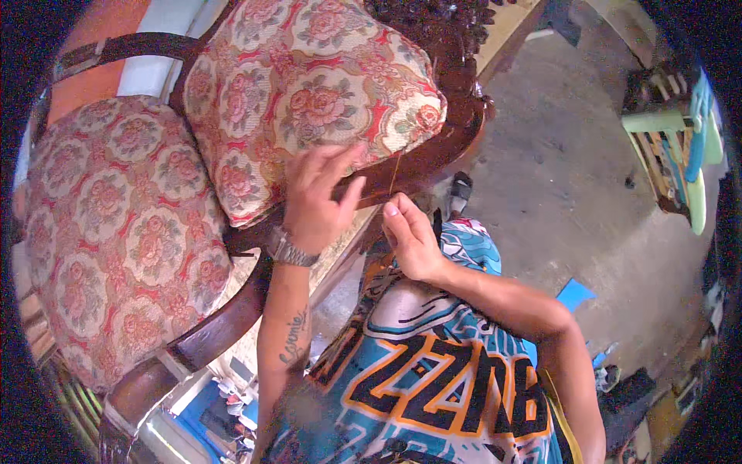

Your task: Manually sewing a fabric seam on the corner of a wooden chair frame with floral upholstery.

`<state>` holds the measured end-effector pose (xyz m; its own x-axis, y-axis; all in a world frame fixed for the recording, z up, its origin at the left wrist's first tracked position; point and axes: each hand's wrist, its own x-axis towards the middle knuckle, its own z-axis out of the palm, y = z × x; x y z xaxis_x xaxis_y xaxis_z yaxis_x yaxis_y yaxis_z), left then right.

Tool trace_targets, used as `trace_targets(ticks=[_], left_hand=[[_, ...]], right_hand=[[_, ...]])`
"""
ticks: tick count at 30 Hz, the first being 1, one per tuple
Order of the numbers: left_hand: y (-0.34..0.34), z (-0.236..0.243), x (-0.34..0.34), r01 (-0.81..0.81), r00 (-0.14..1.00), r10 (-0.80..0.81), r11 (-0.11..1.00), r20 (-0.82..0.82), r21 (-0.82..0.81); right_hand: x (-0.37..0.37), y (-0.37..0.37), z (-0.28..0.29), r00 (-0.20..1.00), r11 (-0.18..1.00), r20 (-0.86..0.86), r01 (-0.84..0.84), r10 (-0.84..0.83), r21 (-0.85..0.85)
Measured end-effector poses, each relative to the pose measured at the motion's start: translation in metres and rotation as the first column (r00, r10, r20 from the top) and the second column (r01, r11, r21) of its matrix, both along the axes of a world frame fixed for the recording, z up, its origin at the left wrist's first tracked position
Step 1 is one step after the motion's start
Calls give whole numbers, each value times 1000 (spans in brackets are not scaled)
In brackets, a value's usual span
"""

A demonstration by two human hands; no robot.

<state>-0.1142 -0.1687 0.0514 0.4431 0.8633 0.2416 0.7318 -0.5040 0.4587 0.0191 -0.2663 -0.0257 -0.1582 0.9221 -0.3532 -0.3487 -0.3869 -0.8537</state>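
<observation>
A floral cushion (pixel 325 100) in cream, red and pink rests on the dark carved wooden seat frame (pixel 456 139) ahead of me. From its lower right edge a thin brownish thread (pixel 396 172) runs down, stretched fairly straight, to my right hand (pixel 413 240). Thumb and forefinger of that hand are pinched together on the thread; whether a needle is in them I cannot make out. My left hand (pixel 321 193), a metal watch on its wrist, hovers at the cushion's near edge, its fingers spread and slightly blurred, with nothing visible in them.
A second cushion (pixel 116 240) of the same fabric lies at the left. A curved wooden armrest (pixel 224 309) passes below it. At the right, a pale green chair or rack (pixel 657 124) stands on the concrete floor (pixel 541 216), with a blue scrap (pixel 574 294) nearer me.
</observation>
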Motion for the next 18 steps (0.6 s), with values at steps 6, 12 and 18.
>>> trace_targets(ticks=[6, 12, 18], left_hand=[[2, -5, -14, -1, 985, 8, 999, -173, 38], [2, 2, -26, -109, 989, 98, 989, -114, -100], [-2, -1, -36, -80, 975, 80, 997, -208, 10]], right_hand=[[7, 1, -3, 997, 997, 38, -66, 64, 33], [6, -1, -6, 996, 995, -7, -90, 91, 34], [8, -2, -6, 995, 995, -43, -87, 89, 48]])
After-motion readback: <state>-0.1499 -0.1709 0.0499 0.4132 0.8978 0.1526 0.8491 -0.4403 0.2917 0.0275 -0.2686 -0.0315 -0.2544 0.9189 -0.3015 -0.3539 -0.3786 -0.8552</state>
